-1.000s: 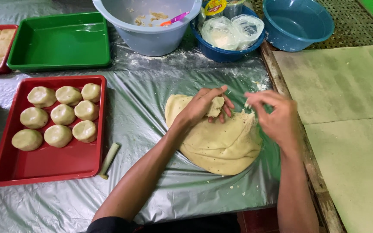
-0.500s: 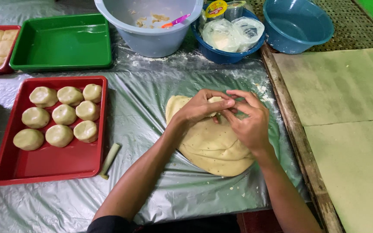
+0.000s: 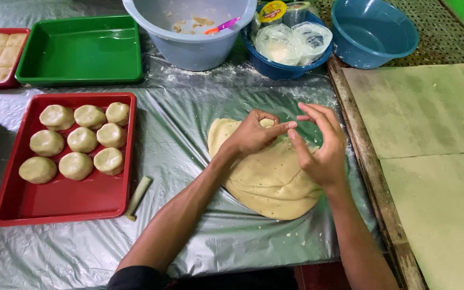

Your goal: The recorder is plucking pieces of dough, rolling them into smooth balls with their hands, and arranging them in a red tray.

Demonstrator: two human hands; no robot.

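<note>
The dough (image 3: 267, 177) lies with its long axis from 11 to 5 o'clock. The left hand (image 3: 253, 134) pinches a dough piece (image 3: 267, 123); the right hand (image 3: 320, 145), earlier cupped over it, now hovers spread at 3 o'clock.

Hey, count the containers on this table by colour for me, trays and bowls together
Red trays: 2
Green tray: 1
Blue bowls: 2
Grey-blue basin: 1
Total: 6
</note>
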